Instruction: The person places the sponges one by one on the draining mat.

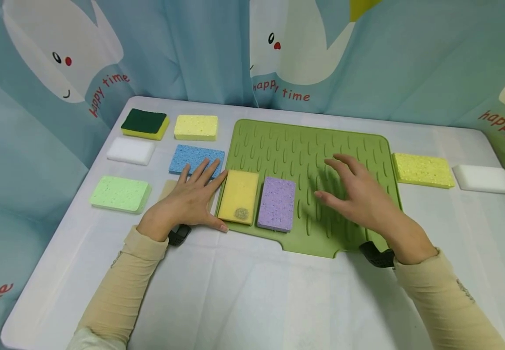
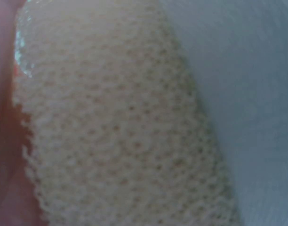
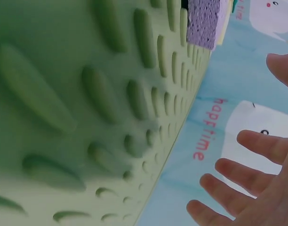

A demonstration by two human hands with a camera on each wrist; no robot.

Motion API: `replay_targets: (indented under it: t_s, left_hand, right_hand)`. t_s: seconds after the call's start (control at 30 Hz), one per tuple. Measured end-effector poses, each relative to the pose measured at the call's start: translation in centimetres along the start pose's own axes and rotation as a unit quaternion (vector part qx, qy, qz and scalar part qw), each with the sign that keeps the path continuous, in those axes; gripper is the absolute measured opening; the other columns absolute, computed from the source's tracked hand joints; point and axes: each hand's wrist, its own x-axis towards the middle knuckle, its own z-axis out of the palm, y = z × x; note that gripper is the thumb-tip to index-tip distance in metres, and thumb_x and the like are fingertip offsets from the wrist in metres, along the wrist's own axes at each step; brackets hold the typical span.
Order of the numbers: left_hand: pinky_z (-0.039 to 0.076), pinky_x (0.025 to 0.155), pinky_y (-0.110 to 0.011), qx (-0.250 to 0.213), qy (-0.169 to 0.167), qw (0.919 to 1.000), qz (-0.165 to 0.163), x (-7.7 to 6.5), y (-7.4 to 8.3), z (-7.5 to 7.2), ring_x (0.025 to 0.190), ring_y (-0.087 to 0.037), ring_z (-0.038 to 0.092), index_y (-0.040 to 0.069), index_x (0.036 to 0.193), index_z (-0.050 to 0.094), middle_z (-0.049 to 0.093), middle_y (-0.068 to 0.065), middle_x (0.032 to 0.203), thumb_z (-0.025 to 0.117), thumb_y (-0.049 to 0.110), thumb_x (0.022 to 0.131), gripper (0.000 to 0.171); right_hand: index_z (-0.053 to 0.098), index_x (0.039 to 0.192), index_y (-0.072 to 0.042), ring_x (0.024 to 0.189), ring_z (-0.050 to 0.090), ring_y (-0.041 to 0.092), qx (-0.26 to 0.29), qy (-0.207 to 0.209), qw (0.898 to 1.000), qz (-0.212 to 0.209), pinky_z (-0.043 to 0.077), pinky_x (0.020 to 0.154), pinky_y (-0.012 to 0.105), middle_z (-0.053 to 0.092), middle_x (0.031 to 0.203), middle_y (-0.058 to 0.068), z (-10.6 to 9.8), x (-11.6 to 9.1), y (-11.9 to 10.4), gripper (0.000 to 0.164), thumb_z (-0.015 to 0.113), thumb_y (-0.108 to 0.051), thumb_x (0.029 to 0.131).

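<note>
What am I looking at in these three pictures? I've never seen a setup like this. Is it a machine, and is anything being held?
No machine arms here, just a person's bare hands. The wide picture comes from a camera on the head, looking forward and down. The others come from a camera on each wrist: the left gives a blurry close-up, the right shows a ribbed green mat and that hand's fingers.

On the white table, the mat bears a yellow sponge and a purple sponge. More sponges lie on both sides of it, such as a blue sponge on the left.

Nothing looks gripped. The left hand is spread over a tan sponge, mostly hidden; the right hand hovers open above the mat.
</note>
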Motion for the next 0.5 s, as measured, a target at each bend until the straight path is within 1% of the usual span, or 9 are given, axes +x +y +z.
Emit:
replay_targets:
  t_s: [0.17,0.33,0.5]
  left_hand:
    - [-0.005,0.120,-0.065,-0.003,-0.001,1.0000,0.000,0.0,0.0,0.0,0.155,-0.033,-0.011,0.017,0.161,0.007,-0.009,-0.009,0.168,0.072,0.079,0.064,0.133]
    - [-0.006,0.120,-0.064,-0.005,-0.001,1.0000,-0.001,-0.1,0.1,-0.1,0.155,-0.032,-0.011,0.016,0.161,0.008,-0.009,-0.009,0.168,0.073,0.079,0.064,0.133]
    - [-0.005,0.120,-0.065,-0.005,-0.001,1.0000,-0.003,-0.1,0.1,-0.1,0.155,-0.033,-0.010,0.016,0.161,0.008,-0.009,-0.009,0.168,0.074,0.078,0.064,0.133]
  right_hand:
    - [0.038,0.149,-0.005,0.138,0.036,0.050,-0.009,0.005,1.000,0.009,0.034,0.106,0.067,0.030,0.156,0.024,-0.3,-0.2,0.8,0.074,0.068,-0.040,0.092]
    - [0.038,0.149,-0.004,0.138,0.033,0.051,-0.023,-0.003,0.999,0.031,0.033,0.104,0.069,0.030,0.156,0.026,-0.7,-0.4,1.5,0.075,0.066,-0.044,0.093]
    - [0.040,0.147,-0.001,0.133,0.037,0.053,-0.036,0.003,0.998,0.044,0.036,0.100,0.070,0.031,0.153,0.027,-1.0,-0.6,2.4,0.073,0.066,-0.044,0.093]
